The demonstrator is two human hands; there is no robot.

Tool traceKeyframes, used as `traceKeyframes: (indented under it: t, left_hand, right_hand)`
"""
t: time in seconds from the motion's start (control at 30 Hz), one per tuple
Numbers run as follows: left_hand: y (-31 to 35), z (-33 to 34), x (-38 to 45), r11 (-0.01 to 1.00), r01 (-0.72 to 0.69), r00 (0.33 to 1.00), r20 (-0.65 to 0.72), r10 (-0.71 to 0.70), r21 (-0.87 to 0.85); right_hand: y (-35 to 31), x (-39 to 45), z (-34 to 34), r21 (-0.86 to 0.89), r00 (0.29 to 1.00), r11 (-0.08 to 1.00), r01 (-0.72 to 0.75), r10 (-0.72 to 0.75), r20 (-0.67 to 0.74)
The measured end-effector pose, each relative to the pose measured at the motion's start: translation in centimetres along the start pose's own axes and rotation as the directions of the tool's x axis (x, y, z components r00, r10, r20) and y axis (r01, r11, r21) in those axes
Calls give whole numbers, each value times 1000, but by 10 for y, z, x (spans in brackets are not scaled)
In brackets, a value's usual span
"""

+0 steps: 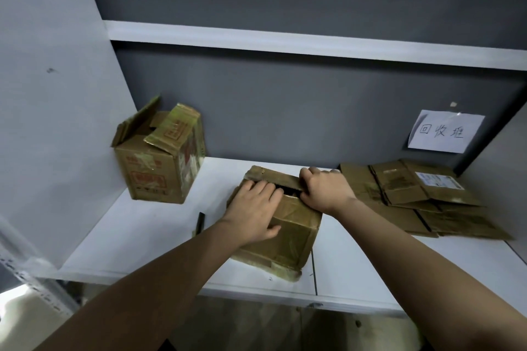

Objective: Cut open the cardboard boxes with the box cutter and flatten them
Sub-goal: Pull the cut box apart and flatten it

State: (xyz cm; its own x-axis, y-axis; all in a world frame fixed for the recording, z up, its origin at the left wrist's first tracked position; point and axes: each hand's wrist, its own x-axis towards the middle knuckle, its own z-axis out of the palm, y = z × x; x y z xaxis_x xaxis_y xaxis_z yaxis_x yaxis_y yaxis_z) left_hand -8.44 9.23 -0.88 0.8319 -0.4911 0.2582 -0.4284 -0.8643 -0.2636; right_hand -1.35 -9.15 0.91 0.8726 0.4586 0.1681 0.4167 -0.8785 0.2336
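Fingers pry a flap of the worn, taped box.

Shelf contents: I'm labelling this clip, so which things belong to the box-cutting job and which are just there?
Job: middle box under left hand and right hand; open box; box cutter; flattened cardboard.
Just there: paper sign; upper shelf.

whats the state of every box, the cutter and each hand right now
middle box: upright, top seam split, flaps parting
left hand: flat on the near flap, fingers at the gap
right hand: grips the far flap
back box: upright, top flaps open
flattened boxes: stacked flat on the right
box cutter: lying on the shelf, unheld; blade cannot be made out
paper sign: stuck to the wall
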Motion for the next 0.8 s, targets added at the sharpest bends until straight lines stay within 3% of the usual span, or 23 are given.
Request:
traceKeyframes:
  t: [0.2,0.47,0.8]
  left_hand:
    - [2,4,2,999,13,1000,21,-13,-34]
    - [5,10,-2,993,114,990,90,-112,-18]
    - [1,7,-14,976,142,989,53,-135,-163]
  right_hand:
    - [-19,16,5,183,999,983,25,-29,17]
    - [-26,17,14,146,998,987,62,-61,-14]
    - [-2,34,-19,295,991,947,-129,131,13]
